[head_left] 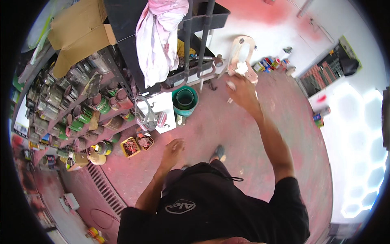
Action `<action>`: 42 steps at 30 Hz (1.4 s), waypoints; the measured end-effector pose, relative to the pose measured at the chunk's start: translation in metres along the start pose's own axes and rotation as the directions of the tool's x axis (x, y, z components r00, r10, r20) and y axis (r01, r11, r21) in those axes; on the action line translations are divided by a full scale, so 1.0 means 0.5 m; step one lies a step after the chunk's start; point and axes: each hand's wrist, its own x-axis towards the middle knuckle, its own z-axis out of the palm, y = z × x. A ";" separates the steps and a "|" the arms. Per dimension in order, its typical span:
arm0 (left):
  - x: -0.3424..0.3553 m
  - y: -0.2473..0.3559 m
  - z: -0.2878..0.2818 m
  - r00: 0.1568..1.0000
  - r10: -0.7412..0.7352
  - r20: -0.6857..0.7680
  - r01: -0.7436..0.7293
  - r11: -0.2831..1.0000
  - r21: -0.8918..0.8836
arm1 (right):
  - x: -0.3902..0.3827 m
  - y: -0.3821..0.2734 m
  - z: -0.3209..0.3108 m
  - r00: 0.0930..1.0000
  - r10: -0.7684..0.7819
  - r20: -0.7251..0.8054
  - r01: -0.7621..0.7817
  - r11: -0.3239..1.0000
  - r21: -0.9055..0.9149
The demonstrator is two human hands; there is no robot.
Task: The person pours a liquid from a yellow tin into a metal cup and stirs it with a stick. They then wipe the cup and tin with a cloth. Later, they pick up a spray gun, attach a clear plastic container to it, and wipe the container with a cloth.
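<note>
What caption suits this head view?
Right hand wipes a pale hanging part with a cloth; left hand hangs free.

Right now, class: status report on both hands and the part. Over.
Right hand presses a white rag to the pink part. Left hand empty, hanging open. Green bucket on the floor nearby.

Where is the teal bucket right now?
In the head view, the teal bucket stands on the pink-stained floor, upper centre, below the hanging stained cloth and left of the right hand.

Matt, paint-stained concrete floor (227,130); soft stained cloth (156,38) above a glossy plastic bucket (185,101); cans (87,114) left of it, shiny metal.
</note>
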 end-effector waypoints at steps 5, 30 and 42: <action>0.017 -0.039 0.037 0.847 -0.212 -0.487 0.167 0.977 -0.134 | 0.348 0.170 0.146 0.903 -0.214 0.371 0.254 0.965 -0.062; 0.326 0.046 0.622 0.485 -0.003 -0.874 0.080 0.996 0.040 | 0.485 0.370 0.120 0.703 -0.548 0.454 0.543 0.825 0.155; 0.676 0.184 0.715 0.613 0.157 -0.774 -0.274 0.962 -0.022 | 0.155 0.536 0.081 0.861 -0.484 0.154 0.463 0.873 0.157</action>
